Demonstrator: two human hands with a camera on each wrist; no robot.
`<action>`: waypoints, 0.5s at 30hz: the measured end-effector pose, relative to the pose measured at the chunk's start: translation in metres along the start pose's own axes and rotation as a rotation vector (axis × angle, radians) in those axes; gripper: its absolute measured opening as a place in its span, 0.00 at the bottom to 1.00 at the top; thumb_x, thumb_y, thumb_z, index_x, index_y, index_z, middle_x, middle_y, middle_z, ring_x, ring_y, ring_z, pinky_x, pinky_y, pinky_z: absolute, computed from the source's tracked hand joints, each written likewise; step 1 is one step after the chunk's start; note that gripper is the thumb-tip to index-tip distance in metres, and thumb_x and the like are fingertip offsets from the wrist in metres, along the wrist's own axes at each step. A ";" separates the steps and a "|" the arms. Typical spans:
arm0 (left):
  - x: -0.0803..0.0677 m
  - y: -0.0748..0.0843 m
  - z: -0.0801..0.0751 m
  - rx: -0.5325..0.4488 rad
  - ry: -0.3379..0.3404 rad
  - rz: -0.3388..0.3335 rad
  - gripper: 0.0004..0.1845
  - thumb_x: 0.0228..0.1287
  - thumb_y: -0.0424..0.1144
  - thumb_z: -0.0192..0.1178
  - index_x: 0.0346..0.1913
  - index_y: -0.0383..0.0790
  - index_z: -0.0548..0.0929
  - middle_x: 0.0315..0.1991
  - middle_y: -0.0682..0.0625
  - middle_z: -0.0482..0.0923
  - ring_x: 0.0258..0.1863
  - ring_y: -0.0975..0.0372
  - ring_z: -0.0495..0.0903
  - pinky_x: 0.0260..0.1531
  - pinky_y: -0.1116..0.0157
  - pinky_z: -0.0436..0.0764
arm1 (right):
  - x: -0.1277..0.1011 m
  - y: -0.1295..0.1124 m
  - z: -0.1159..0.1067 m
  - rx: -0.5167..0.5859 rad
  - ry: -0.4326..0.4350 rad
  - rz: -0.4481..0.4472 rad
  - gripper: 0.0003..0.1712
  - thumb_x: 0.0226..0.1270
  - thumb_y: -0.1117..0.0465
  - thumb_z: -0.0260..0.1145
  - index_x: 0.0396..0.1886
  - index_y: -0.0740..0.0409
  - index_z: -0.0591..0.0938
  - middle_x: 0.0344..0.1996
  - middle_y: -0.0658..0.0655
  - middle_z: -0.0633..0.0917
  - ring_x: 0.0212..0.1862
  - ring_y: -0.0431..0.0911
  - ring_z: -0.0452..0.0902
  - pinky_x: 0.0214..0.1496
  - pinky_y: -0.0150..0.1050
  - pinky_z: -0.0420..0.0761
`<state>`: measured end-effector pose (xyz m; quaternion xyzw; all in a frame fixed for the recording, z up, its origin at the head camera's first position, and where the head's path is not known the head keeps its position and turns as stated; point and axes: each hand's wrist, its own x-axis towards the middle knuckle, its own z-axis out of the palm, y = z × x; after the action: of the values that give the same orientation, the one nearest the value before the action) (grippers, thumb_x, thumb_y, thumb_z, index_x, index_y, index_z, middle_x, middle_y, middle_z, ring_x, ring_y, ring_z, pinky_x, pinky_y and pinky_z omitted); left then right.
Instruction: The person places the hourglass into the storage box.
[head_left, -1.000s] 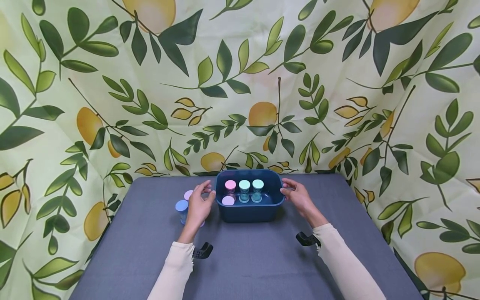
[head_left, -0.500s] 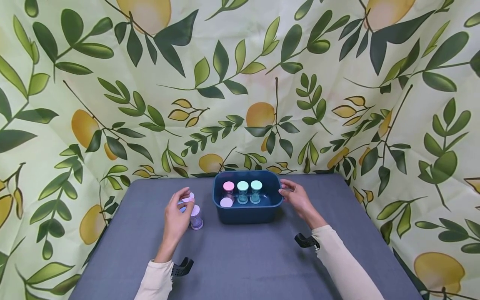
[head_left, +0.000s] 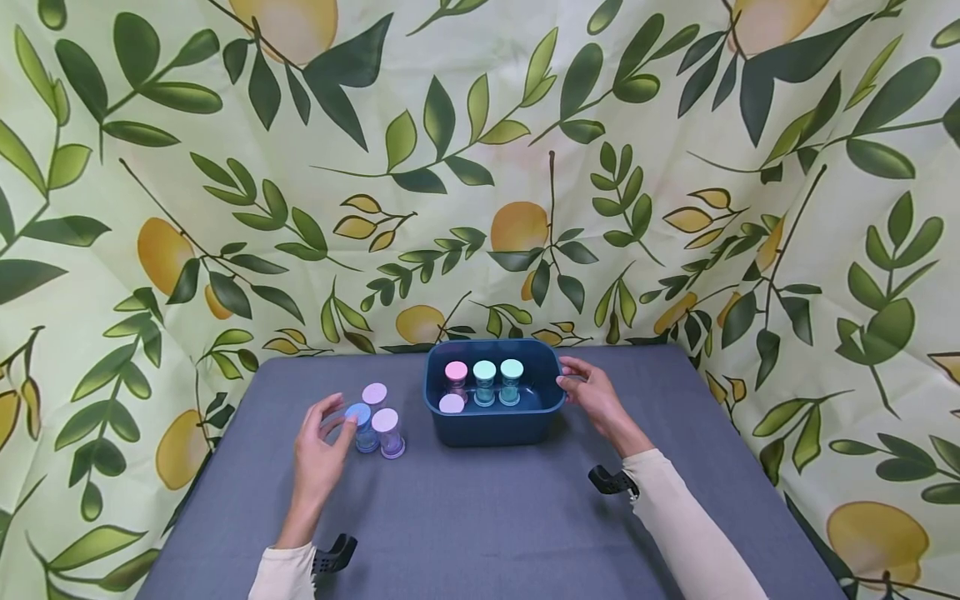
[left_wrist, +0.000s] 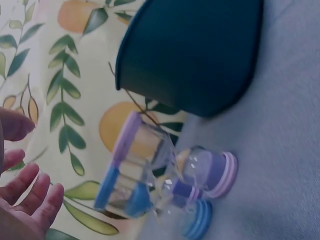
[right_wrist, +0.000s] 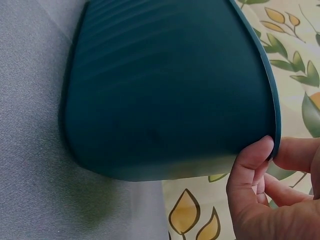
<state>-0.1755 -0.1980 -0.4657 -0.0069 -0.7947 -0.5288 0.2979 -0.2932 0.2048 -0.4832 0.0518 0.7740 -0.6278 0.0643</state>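
Observation:
My right hand (head_left: 596,398) pinches the right end of a dark blue bin's rim (right_wrist: 276,107) between thumb and fingers. Inside the bin (head_left: 491,429) stand a pink sand timer (head_left: 456,372), two mint sand timers (head_left: 484,382) and one with a lilac top (head_left: 452,404). Left of the bin, a blue sand timer (head_left: 362,425) and two lilac sand timers (head_left: 387,432) stand upright, close together. My left hand (head_left: 318,454) is just left of the blue timer, fingers spread and holding nothing. In the left wrist view its fingers (left_wrist: 30,192) show apart from the timers.
A grey cloth-covered table (head_left: 480,517) lies under everything. Behind and at both sides hangs a curtain (head_left: 450,208) printed with leaves and lemons, close to the bin's back. Each wrist wears a black band (head_left: 615,481).
My left hand has left the bin's left end and moved left, past the timers, to the blue one's far side. The right hand stays on the rim.

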 end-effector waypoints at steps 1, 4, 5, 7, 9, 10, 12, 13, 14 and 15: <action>0.000 -0.005 0.000 0.005 -0.006 -0.017 0.23 0.59 0.21 0.63 0.58 0.22 0.74 0.54 0.30 0.75 0.50 0.80 0.71 0.50 0.88 0.71 | 0.000 0.000 0.000 0.000 -0.001 0.002 0.27 0.72 0.64 0.60 0.70 0.56 0.70 0.58 0.61 0.72 0.48 0.50 0.73 0.52 0.46 0.81; 0.001 -0.024 0.000 0.015 -0.033 -0.072 0.27 0.59 0.24 0.64 0.62 0.26 0.72 0.58 0.33 0.74 0.54 0.75 0.71 0.53 0.85 0.72 | 0.000 0.000 0.000 0.001 -0.004 0.006 0.27 0.72 0.63 0.60 0.70 0.56 0.70 0.59 0.61 0.72 0.50 0.52 0.73 0.52 0.45 0.81; 0.001 -0.031 0.000 0.021 -0.045 -0.090 0.28 0.60 0.26 0.65 0.63 0.27 0.71 0.60 0.34 0.73 0.56 0.71 0.71 0.54 0.82 0.74 | 0.000 0.000 -0.001 0.002 -0.005 0.006 0.27 0.72 0.63 0.60 0.70 0.56 0.70 0.59 0.62 0.72 0.50 0.52 0.73 0.52 0.45 0.81; 0.002 -0.044 0.000 0.027 -0.070 -0.129 0.31 0.60 0.29 0.67 0.66 0.31 0.70 0.63 0.36 0.72 0.60 0.62 0.72 0.59 0.72 0.75 | 0.000 0.000 -0.001 0.004 -0.007 0.005 0.28 0.72 0.63 0.60 0.70 0.56 0.70 0.60 0.62 0.72 0.51 0.53 0.73 0.51 0.44 0.81; 0.003 -0.054 0.000 0.028 -0.099 -0.149 0.33 0.60 0.32 0.68 0.68 0.33 0.68 0.65 0.37 0.71 0.64 0.55 0.71 0.62 0.62 0.73 | 0.000 0.000 -0.001 0.003 -0.009 0.004 0.28 0.72 0.63 0.60 0.70 0.56 0.70 0.60 0.62 0.72 0.51 0.53 0.73 0.52 0.44 0.81; 0.004 -0.058 0.000 0.019 -0.113 -0.157 0.34 0.60 0.32 0.68 0.68 0.33 0.67 0.66 0.37 0.70 0.66 0.51 0.70 0.63 0.59 0.72 | -0.001 0.000 -0.001 0.003 -0.009 0.004 0.28 0.72 0.63 0.60 0.70 0.56 0.70 0.60 0.62 0.72 0.51 0.53 0.73 0.52 0.44 0.81; 0.006 -0.064 0.000 0.000 -0.137 -0.174 0.36 0.59 0.32 0.68 0.69 0.33 0.65 0.67 0.36 0.69 0.68 0.48 0.68 0.64 0.55 0.71 | -0.001 -0.001 -0.001 0.003 -0.008 0.003 0.28 0.72 0.63 0.60 0.70 0.56 0.70 0.60 0.62 0.72 0.51 0.53 0.73 0.52 0.45 0.81; 0.006 -0.066 0.000 -0.016 -0.147 -0.184 0.36 0.59 0.32 0.68 0.69 0.33 0.65 0.68 0.36 0.68 0.69 0.47 0.67 0.65 0.55 0.70 | -0.001 -0.001 -0.001 0.003 -0.006 0.003 0.28 0.72 0.63 0.60 0.70 0.56 0.70 0.60 0.62 0.72 0.50 0.53 0.73 0.52 0.45 0.81; 0.007 -0.069 0.000 -0.027 -0.158 -0.192 0.37 0.59 0.31 0.68 0.69 0.32 0.64 0.68 0.35 0.67 0.69 0.46 0.66 0.66 0.54 0.69 | -0.001 -0.001 -0.001 0.002 -0.004 0.003 0.28 0.72 0.63 0.60 0.70 0.56 0.70 0.60 0.62 0.72 0.50 0.52 0.73 0.52 0.46 0.81; 0.007 -0.071 0.001 -0.038 -0.168 -0.201 0.37 0.59 0.31 0.68 0.70 0.31 0.64 0.68 0.34 0.67 0.70 0.46 0.66 0.66 0.54 0.69 | -0.001 -0.001 -0.001 0.000 -0.002 0.002 0.27 0.72 0.63 0.60 0.70 0.56 0.70 0.59 0.62 0.72 0.50 0.52 0.73 0.53 0.46 0.81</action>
<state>-0.2044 -0.2308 -0.5214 0.0226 -0.8034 -0.5686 0.1756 -0.2920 0.2051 -0.4819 0.0522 0.7738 -0.6278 0.0657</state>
